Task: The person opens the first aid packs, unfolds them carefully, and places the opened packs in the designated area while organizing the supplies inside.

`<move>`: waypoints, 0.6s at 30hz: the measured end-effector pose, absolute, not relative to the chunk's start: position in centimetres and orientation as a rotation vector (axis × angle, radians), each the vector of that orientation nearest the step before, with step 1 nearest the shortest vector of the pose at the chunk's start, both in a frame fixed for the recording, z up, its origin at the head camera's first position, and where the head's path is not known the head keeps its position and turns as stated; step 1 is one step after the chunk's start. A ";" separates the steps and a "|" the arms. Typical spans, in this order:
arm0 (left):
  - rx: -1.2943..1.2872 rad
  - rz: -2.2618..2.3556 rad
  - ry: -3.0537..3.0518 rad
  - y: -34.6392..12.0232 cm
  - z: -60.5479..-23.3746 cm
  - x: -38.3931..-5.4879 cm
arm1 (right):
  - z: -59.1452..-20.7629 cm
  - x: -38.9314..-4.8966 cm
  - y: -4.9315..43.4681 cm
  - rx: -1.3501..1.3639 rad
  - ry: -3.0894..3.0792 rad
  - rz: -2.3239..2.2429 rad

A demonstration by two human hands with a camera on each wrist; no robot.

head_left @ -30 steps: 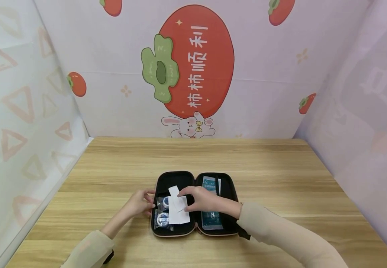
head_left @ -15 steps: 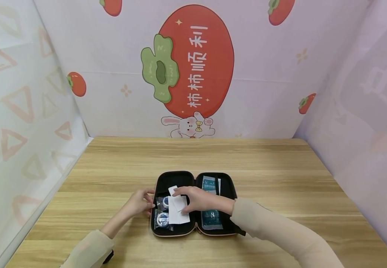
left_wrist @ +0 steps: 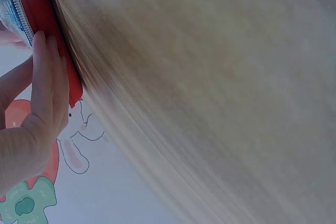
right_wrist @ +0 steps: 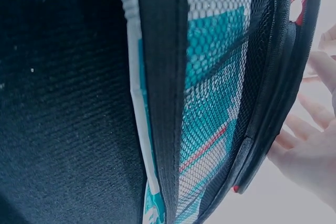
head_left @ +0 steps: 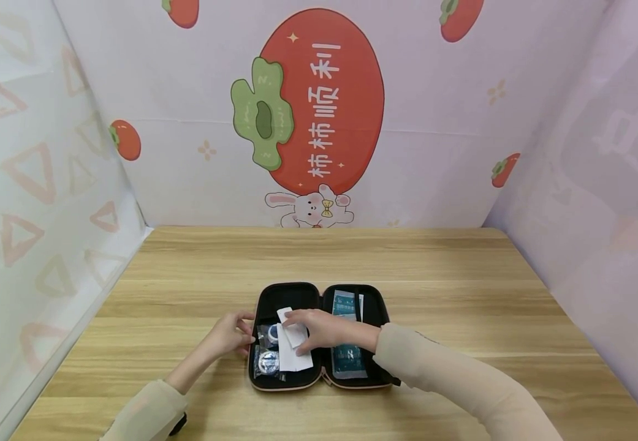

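In the head view, an open black zip case [head_left: 288, 294] lies flat on the table, its two halves side by side. My left hand [head_left: 233, 334] holds its left edge; in the left wrist view, the fingers [left_wrist: 48, 85] lie along the red outer side, the thumb toward the zip. Over the left half, my right hand [head_left: 319, 327] has thumb and index finger at opposite edges of a narrow white paper-like piece [head_left: 295, 337]. Under that lies a larger white piece [head_left: 295, 361]. Two round blue-and-white things in clear wrappers, an upper one [head_left: 272, 334] and a lower one [head_left: 268, 362], sit beside them.
Teal packets [head_left: 349, 362] sit in the case's right half, behind mesh and a black strap [right_wrist: 160, 93] in the right wrist view. The wooden table [head_left: 434, 269] meets a printed backdrop [head_left: 423, 177] at its far edge.
My right hand has shifted slightly left and down over the white pieces. The larger white piece has turned a little. The left hand keeps its place at the case's edge.
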State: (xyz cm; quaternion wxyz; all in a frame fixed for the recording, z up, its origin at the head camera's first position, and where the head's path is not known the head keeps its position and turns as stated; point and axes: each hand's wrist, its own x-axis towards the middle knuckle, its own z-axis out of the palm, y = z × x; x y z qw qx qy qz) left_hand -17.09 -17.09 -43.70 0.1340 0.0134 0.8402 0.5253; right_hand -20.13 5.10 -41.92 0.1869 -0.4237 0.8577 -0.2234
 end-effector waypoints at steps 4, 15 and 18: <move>0.051 1.516 2.440 -17.1 -43.7 -17.1 | -42.0 -20.1 5.0 -1.179 2.431 -0.619; 0.056 1.520 2.444 -17.1 -43.7 -17.0 | -42.1 -20.1 5.2 -1.155 2.436 -0.649; 0.053 1.518 2.449 -17.1 -43.6 -17.0 | -42.1 -20.0 5.3 -1.150 2.444 -0.654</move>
